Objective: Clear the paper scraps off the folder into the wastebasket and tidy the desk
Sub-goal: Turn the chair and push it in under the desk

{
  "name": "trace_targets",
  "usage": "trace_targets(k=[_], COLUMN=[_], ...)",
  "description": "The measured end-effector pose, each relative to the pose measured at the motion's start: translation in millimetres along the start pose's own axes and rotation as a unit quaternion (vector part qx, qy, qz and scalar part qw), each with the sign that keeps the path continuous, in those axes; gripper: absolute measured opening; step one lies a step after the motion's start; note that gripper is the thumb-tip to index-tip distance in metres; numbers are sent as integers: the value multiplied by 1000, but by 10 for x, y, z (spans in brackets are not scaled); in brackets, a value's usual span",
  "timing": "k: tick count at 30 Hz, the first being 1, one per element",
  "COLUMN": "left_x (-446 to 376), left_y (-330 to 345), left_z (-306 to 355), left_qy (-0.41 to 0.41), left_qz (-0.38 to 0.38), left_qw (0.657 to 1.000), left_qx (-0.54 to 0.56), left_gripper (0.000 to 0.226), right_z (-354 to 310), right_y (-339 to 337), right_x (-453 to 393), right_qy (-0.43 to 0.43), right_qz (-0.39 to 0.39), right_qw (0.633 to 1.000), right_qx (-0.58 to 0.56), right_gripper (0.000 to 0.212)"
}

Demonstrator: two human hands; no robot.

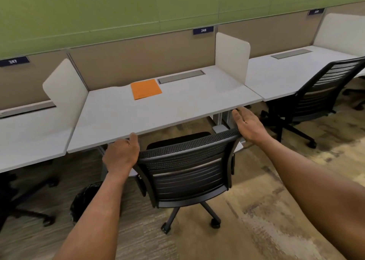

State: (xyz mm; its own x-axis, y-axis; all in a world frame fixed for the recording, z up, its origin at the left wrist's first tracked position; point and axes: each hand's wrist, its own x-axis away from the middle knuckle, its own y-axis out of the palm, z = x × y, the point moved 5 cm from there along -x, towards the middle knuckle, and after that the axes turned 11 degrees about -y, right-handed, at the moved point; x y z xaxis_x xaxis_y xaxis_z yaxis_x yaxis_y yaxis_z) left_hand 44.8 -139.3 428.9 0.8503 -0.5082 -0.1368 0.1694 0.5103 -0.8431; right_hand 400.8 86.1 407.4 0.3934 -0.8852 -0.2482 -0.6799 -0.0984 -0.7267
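Observation:
An orange folder lies flat at the back of the white desk, with no scraps visible on it. A black mesh office chair stands at the desk's front edge. My left hand grips the left top corner of the chair's backrest. My right hand rests flat and open at the right top corner of the backrest, fingers extended. A black-lined wastebasket stands on the floor under the desk's left side, partly hidden by my left forearm.
White divider panels stand on both sides of the desk. A grey cable tray is set in the desk's back. A second black chair is at the right desk, another chair base at the left. Carpet lies below.

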Motion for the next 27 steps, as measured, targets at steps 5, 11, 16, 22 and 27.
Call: trace_targets(k=[5, 11, 16, 22, 27], left_x=[-139, -483, -652, -918, -1214], left_y=[52, 134, 204, 400, 627], left_z=[45, 181, 243, 383, 415], left_qy=[-16, 64, 45, 15, -30], left_qz=[27, 94, 118, 100, 39], left_qw=[999, 993, 992, 994, 995], left_qx=[-20, 39, 10, -32, -88], left_gripper=[73, 79, 81, 84, 89], right_z=[-103, -96, -14, 108, 153], right_y=[-2, -17, 86, 226, 349], right_x=[-243, -593, -874, -1220, -1586], right_qy=[-32, -64, -89, -79, -71], right_qz=[0, -3, -45, -78, -87], right_qw=[999, 998, 995, 993, 993], right_qx=[-20, -19, 8, 36, 27], right_gripper=[82, 75, 80, 82, 79])
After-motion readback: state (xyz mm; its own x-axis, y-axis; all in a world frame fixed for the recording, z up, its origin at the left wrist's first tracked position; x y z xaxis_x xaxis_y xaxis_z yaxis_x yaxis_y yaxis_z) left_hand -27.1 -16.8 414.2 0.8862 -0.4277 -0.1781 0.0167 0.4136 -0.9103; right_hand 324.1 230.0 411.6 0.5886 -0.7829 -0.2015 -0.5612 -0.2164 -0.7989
